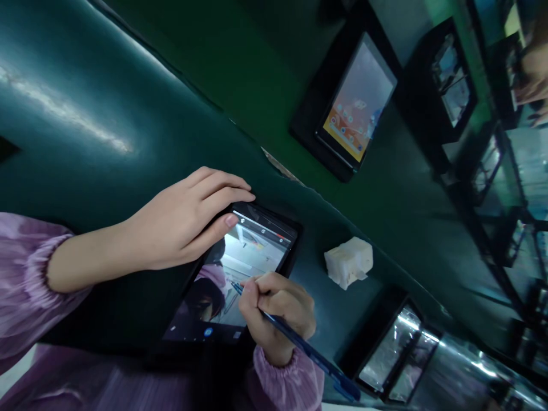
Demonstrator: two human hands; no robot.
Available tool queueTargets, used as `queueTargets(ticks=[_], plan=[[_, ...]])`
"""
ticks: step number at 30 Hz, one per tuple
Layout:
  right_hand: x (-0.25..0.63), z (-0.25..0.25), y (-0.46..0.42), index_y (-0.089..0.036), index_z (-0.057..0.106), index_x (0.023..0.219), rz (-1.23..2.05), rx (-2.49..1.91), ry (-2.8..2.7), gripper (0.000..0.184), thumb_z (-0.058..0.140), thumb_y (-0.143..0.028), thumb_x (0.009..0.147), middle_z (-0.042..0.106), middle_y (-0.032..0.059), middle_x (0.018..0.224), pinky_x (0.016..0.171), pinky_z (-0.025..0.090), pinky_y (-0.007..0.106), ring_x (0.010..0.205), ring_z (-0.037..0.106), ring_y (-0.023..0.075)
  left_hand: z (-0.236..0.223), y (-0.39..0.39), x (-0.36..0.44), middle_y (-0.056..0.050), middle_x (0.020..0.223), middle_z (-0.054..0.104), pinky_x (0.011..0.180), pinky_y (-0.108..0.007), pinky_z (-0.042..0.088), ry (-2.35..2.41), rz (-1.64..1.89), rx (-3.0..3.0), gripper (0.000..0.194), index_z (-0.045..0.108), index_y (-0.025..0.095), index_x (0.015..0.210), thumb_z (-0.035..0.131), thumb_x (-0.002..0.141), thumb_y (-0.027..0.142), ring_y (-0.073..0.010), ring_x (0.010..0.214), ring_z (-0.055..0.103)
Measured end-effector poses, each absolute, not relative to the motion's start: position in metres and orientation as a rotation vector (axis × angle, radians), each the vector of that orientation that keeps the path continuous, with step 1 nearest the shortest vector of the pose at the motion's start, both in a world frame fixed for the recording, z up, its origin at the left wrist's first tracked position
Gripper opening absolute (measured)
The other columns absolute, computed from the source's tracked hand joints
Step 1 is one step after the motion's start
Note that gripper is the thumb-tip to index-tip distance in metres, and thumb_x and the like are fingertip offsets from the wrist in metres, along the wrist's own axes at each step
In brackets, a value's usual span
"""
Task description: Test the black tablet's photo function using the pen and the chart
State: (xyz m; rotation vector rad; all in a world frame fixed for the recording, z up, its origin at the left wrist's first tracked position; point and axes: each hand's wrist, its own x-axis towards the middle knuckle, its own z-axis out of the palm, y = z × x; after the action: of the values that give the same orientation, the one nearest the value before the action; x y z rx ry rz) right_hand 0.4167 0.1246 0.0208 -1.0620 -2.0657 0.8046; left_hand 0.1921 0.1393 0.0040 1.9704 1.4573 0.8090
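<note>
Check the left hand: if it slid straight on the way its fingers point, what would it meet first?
Probably nothing near: the left hand points past the tablet top edge onto bare green mat; the white block lies lower, seemingly off that line.

Lower edge of black lit-screen tablet (240,268) hidden behind right hand (276,311); blue stylus pen (308,351) mid-shaft covered by that grip; at 2 o'clock, another person's hand (535,74) cut off by frame edge, blurred
</note>
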Motion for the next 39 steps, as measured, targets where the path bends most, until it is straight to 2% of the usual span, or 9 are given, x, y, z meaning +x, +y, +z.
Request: queueTargets(ticks=[7,24,30,35,39], plan=[[0.4171,0.0246,0.1243,-0.022,0.034,0.068,0.85,-1.083,-2.055,0.039,0.065,-0.002,0.08,0.056,-0.0085,0.061,0.045,0.051,0.02,0.045,0.064,0.0115,0.0042,0.1392,0.1918,-0.01,0.138,0.062,0.109,-0.042,0.043,1.461,0.789,1.964,0.036,0.057,0.013,0.136,0.04,0.108,0.029,-0.0262,0.129,0.053],[0.4159,0.0204,0.1255,-0.021,0.033,0.065,0.748,-1.069,-2.091,0.039,0.063,0.001,0.078,0.052,-0.0092,0.057,0.042,0.041,0.017,0.04,0.058,0.0079,0.0057,0.1398,0.1917,-0.01,0.138,0.062,0.107,-0.04,0.044,1.47,0.787,1.961,0.037,0.057,0.014,0.136,0.04,0.108,0.03,-0.0259,0.129,0.053],[0.4153,0.0227,0.1266,-0.022,0.034,0.067,0.846,-1.048,-2.041,0.038,0.062,0.0,0.079,0.051,-0.0094,0.057,0.044,0.047,0.019,0.041,0.059,0.0097,0.0052,0.1394,0.1918,-0.01,0.139,0.062,0.108,-0.042,0.044,1.469,0.779,1.956,0.037,0.057,0.015,0.136,0.039,0.108,0.031,-0.026,0.129,0.053],[0.4147,0.0235,0.1273,-0.021,0.035,0.066,0.786,-1.047,-2.107,0.038,0.062,0.001,0.079,0.052,-0.0088,0.058,0.043,0.046,0.017,0.042,0.059,0.0087,0.0055,0.1394,0.1916,-0.009,0.139,0.062,0.108,-0.043,0.045,1.469,0.78,1.962,0.036,0.057,0.016,0.136,0.039,0.108,0.031,-0.0259,0.129,0.053],[0.416,0.0205,0.1257,-0.021,0.033,0.067,0.859,-1.027,-2.034,0.038,0.062,0.001,0.079,0.049,-0.0103,0.057,0.044,0.049,0.018,0.042,0.06,0.0088,0.0056,0.1396,0.1915,-0.01,0.138,0.062,0.108,-0.043,0.044,1.471,0.784,1.966,0.037,0.057,0.015,0.136,0.039,0.108,0.031,-0.0264,0.129,0.054]])
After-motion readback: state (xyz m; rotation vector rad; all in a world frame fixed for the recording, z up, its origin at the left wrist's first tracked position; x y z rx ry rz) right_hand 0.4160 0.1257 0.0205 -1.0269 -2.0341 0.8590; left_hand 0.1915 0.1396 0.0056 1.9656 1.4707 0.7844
